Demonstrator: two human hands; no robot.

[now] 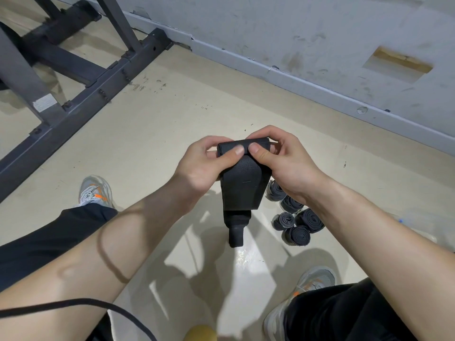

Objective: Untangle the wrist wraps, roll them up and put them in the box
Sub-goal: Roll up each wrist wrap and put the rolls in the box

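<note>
right now i see the two thumbs [236,150] pressed side by side on the rolled top of a black wrist wrap [242,185], with the other fingers curled behind it. the left hand [199,166] pinches the roll at its left end and the right hand [283,163] pinches it at the right end, so both are grasping the same wrap. the roll is held in the air between the hands. its unrolled length hangs down, narrowing to a dark tail above the pale floor [172,114]. just beside that tail, below the right wrist, a cluster of rolled wraps [299,221] lies on the floor, touching one another. farther out i make out a grey and orange shoe [96,191] at the left, a dark metal frame [81,94] beyond it, and a scuffed grey wall [320,45].
</note>
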